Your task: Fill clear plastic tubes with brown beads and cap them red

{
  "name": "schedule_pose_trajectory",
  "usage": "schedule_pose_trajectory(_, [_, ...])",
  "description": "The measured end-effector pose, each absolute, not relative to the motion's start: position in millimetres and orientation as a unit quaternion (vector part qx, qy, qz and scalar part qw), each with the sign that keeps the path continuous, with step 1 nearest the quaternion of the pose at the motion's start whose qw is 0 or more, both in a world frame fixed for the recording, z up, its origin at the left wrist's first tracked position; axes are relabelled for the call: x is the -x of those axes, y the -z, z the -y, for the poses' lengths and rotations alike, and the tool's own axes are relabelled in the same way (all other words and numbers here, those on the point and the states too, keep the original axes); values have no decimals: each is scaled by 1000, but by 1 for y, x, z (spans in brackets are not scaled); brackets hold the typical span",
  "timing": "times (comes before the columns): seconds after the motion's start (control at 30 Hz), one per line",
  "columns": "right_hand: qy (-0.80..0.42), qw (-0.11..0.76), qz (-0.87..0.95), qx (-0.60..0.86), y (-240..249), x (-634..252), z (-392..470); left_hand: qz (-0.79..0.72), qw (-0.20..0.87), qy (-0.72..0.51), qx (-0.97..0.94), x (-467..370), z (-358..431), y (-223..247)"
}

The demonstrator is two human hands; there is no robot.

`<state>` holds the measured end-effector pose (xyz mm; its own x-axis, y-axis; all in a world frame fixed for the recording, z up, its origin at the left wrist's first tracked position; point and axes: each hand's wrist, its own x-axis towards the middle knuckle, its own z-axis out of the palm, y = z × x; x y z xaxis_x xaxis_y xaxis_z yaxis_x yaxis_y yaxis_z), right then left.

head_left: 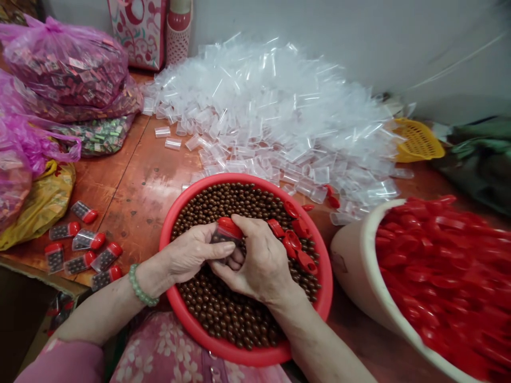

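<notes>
Above a red basin (329,276) full of small brown balls (235,319), both hands meet around one clear plastic tube with a red cap (229,226). My left hand (191,252), its wrist in a green bead bracelet (139,285), is closed on the tube with the thumb along its side. Fingers of my right hand (263,258) wrap the same tube, the index finger near the red cap. Brown balls show dimly inside it; the fingers hide its lower part. Several loose red caps (293,242) lie on the balls at the basin's right.
A big heap of clear tubes (271,106) covers the table's back. A white bucket (353,255) of red caps (443,282) stands at right, a yellow basket (419,141) behind it. Filled, capped tubes (88,239) lie at left beside purple bags (72,64).
</notes>
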<state>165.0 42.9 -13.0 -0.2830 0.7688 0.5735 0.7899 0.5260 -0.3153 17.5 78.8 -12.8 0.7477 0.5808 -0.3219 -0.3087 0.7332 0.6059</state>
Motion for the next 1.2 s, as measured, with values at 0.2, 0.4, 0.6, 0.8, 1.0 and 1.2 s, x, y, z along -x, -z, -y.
schedule_pose_trajectory(0.2, [-228,348,758,502,1,-179,-41,-273,863,-260,-337,-16,-77,11])
schedule_pose_trajectory(0.4, [-366,455,578,570,5,-180,-45,-282,847,-249,-375,-20,-77,10])
schedule_pose_trajectory(0.6, [-380,534,449,608,6,-159,-43,-303,833,-247,-391,-22,-78,11])
schedule_pose_trajectory(0.8, [-271,499,564,600,12,-162,-39,-291,845,-276,-354,-20,-75,12])
schedule_pose_trajectory(1.0, [-124,375,774,496,16,-173,-42,-275,862,-283,-318,-18,-75,16])
schedule_pose_trajectory(1.2, [-49,320,811,487,18,-172,-45,-292,879,-274,-258,-17,-76,14])
